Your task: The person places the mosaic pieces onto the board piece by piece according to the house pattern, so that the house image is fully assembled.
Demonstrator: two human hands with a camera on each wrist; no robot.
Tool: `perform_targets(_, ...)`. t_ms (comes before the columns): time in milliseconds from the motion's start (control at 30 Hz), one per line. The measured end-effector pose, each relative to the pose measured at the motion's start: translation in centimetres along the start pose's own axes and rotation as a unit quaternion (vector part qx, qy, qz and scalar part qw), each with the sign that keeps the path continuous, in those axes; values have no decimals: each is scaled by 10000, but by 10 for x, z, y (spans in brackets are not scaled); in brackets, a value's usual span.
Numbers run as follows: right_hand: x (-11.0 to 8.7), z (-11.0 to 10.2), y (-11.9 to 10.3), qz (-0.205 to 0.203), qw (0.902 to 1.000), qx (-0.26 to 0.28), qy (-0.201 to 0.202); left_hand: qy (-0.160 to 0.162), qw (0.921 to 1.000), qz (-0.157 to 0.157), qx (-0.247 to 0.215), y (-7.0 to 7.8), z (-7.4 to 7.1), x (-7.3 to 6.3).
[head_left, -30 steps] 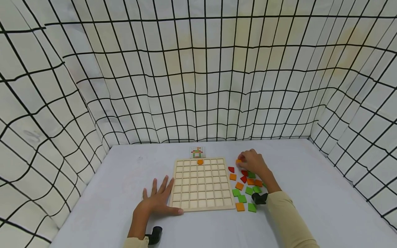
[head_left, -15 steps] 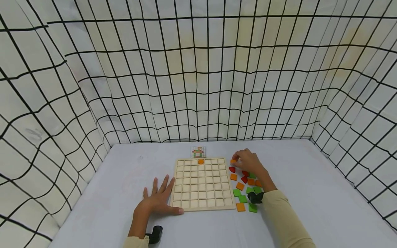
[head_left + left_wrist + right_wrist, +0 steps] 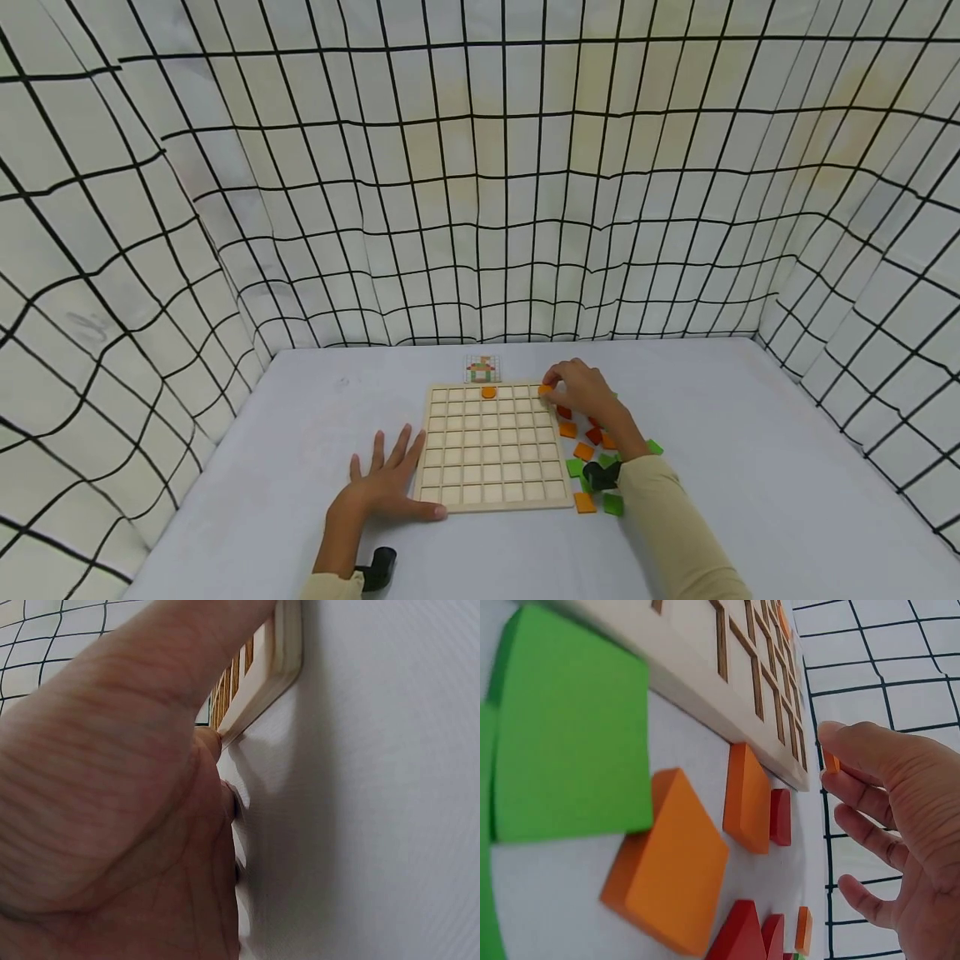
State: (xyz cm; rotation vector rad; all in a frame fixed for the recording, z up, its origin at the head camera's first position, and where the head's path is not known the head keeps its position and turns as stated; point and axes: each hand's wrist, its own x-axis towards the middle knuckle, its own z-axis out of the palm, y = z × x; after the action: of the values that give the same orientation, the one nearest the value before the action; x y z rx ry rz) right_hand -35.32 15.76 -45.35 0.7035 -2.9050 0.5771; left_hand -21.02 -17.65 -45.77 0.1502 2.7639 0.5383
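Right hand [image 3: 583, 392]: I see thumb and fingertip clamped on an orange piece [image 3: 545, 390] at the board's [image 3: 510, 505] far right corner | left hand [image 3: 386, 487]: fingers spread around its near left corner | second orange piece [image 3: 489, 392]: far row | loose pieces [image 3: 679, 862]: worktop [image 3: 315, 417], right of board | printed card [image 3: 482, 368]: just beyond

Right sleeve [image 3: 678, 533]: long, plain pale khaki cloth, lightly creased. At the right sleeve's end sits a black wrist camera [image 3: 600, 477] with a rounded head. Well left of the right sleeve is the left sleeve [image 3: 333, 586], matching khaki, and, on its side facing the right sleeve, a second black camera [image 3: 382, 567], stubby and cylindrical
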Motion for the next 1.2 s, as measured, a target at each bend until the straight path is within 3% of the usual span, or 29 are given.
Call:
perform_targets(667,27,20,-22,-42,9980,606,-150,-6,10000,20,42,4,-4,-5)
perform_targets(1200,30,29,-36,-63,9973,716,-138,21,10000,-1,53,5,-4,-5)
